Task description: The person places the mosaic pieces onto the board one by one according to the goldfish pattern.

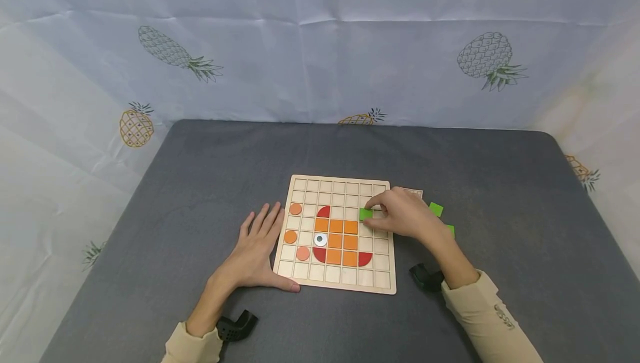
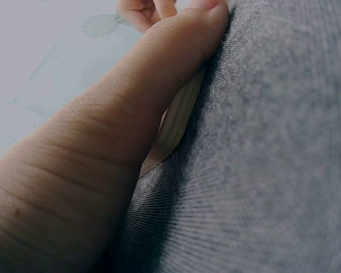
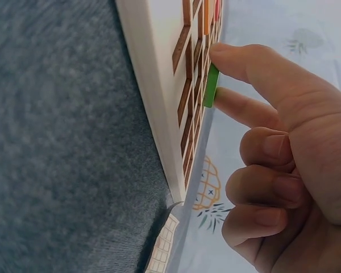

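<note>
A wooden grid board (image 1: 382, 281) lies on the table. My right hand (image 1: 404, 214) pinches a green square tile (image 1: 365, 214) between thumb and index finger, at the board's right part; in the right wrist view the tile (image 3: 211, 88) stands tilted at the grid. My left hand (image 1: 256, 260) rests with straight, spread fingers against the board's left edge, its thumb at the near edge. In the grid sit several orange squares (image 1: 336, 240), a white eye disc (image 1: 320, 239) and red quarter-circles (image 1: 365, 259). Orange discs (image 1: 290, 237) lie in cells toward the left.
Two more green tiles, one farther back (image 1: 436, 209) and one partly behind the right forearm (image 1: 451, 230), lie right of the board. A gridded card (image 1: 416, 191) is partly hidden by the right hand. Black wrist devices (image 1: 237, 327) sit on both wrists. A pineapple-print curtain (image 1: 320, 74) surrounds the table.
</note>
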### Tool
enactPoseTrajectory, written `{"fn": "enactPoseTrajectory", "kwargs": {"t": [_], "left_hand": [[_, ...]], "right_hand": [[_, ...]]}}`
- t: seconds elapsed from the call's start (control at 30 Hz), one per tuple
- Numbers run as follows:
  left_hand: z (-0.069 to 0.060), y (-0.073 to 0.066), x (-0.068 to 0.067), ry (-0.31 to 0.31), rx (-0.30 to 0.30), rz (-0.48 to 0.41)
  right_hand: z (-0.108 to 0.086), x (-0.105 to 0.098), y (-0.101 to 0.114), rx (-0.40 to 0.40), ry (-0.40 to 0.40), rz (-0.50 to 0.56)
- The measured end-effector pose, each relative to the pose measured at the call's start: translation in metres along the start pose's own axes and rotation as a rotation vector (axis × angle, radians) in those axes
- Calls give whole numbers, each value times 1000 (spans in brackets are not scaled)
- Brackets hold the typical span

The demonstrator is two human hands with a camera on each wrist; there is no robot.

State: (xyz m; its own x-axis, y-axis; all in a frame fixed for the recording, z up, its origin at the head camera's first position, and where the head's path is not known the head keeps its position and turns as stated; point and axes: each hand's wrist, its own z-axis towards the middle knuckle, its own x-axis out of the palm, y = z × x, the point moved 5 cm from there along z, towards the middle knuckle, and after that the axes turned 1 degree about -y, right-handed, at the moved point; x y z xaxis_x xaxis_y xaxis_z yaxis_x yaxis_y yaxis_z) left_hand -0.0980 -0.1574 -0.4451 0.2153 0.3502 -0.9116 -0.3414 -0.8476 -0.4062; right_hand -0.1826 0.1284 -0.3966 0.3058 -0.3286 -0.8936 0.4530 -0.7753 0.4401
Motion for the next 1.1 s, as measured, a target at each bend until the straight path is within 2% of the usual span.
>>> {"fn": "enactPoseTrajectory", "kwargs": {"t": [0.37, 0.77, 1.1], "left_hand": [[1, 0, 1, 3, 1, 2], [1, 0, 1, 2, 3, 5], [1, 0, 0, 3, 0, 9]], "right_hand": [[0, 3, -3, 40, 17, 5], [-2, 4, -7, 42, 6, -3], [-3, 4, -11, 91, 0, 50]]}}
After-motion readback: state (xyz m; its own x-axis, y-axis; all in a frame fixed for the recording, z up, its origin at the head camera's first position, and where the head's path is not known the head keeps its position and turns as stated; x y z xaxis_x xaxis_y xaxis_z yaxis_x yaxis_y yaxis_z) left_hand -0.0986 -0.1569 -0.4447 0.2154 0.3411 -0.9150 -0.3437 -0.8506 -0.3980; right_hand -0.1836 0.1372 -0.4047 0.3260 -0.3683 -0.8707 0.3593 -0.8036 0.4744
